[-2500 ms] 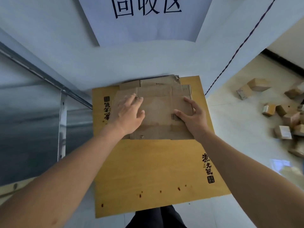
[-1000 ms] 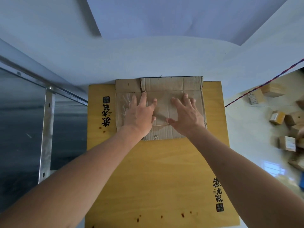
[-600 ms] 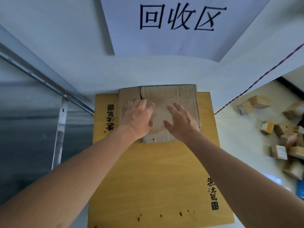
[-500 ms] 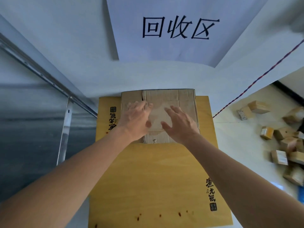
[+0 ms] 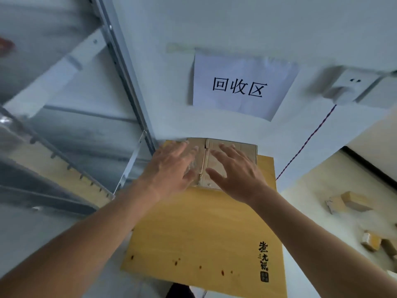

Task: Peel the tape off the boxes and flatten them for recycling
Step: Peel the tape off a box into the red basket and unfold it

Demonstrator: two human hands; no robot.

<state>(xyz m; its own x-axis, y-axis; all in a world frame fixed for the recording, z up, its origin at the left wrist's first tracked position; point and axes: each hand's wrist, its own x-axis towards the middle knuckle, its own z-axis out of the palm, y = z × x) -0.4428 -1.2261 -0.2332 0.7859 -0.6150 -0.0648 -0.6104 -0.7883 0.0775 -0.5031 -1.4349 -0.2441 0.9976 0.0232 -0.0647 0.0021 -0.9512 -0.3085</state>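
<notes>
A white wall sign (image 5: 242, 88) reads "回收区". The yellow board (image 5: 206, 229) carries black brush-style characters and a square seal near its right edge; these are not clearly legible. The flattened cardboard box (image 5: 232, 147) lies at the board's far end, against the wall. The left hand (image 5: 171, 168) and right hand (image 5: 236, 173) extend palm-down over the cardboard, fingers straight and spread. Contact cannot be determined. Small boxes (image 5: 352, 202) lie on the floor at right.
</notes>
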